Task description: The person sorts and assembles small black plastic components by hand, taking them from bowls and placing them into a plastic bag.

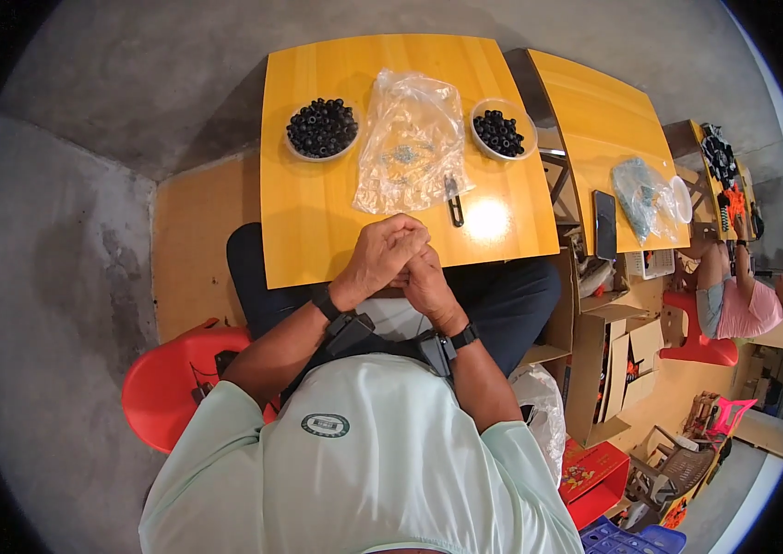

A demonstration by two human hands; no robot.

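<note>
My left hand point(378, 258) and my right hand point(428, 283) meet at the front edge of the yellow wooden table point(308, 231). Both are closed, the left lying partly over the right, and whatever may be between the fingers is hidden. Just beyond them a small black tool with a slotted handle point(454, 203) lies by the corner of a clear plastic bag point(405, 120). Small silvery pieces point(405, 154) show in the bag. A round tub of black bead-like parts point(321, 129) stands left of it, and a second tub of similar parts point(499, 133) stands on the right.
A second table point(585, 102) to the right bears a phone point(604, 224), a plastic bag point(639, 198) and a white lid point(681, 198). Open cardboard boxes point(622, 369) stand below it. Another person in pink point(749, 305) sits farther right. A red chair point(165, 388) is at my left.
</note>
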